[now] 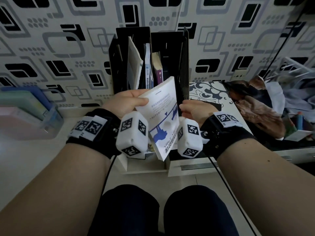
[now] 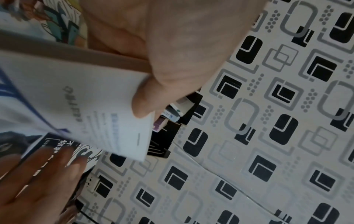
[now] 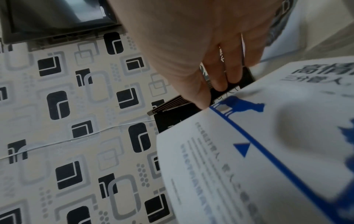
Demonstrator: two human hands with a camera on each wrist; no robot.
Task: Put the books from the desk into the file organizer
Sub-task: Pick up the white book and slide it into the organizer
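One glossy paperback (image 1: 162, 114), slotted black organizer (image 1: 182, 65)

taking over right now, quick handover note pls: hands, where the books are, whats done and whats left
Left hand: grips the white and blue book at its far corner, held tilted in front of the file organizer.
Right hand: fingers straight, down on a black book lying on the desk.
Done: several books already stand in the organizer's left slots.
Left: slot the white book in, then the black one.

Left hand (image 2: 172, 45) pinches white book (image 2: 86, 106) corner; right hand (image 2: 38, 181) rests on dark book (image 2: 55, 144).
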